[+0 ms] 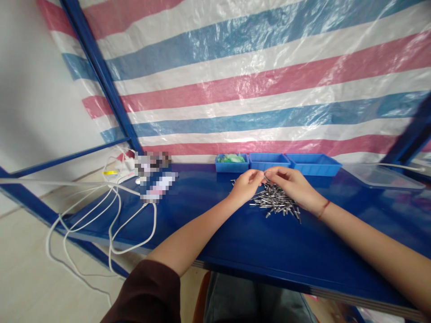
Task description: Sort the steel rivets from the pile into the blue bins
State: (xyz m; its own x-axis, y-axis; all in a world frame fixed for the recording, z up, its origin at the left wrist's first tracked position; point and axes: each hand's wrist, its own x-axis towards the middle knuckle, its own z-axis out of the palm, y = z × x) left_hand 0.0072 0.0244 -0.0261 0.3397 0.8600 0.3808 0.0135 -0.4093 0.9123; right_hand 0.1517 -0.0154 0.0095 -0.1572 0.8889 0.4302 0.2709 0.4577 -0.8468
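A loose pile of thin shiny metal pins, which look like pop rivets (278,200), lies on the blue tabletop (202,197). Over the far side of this heap, my left hand (248,183) and my right hand (286,181) meet at the fingertips. Thumb and fingers of the left one are pinched together. The right hand's fingers are also closed in a pinch and partly cover the pile. Whatever is between the fingertips is too small to make out.
Behind the hands stand three blue bins: one with green-white material (232,158), a middle bin (269,160) and a longer right bin (314,165). A clear plastic lid (382,176) lies at right. White cables (116,215) hang over the left edge, near blurred-out items (158,186).
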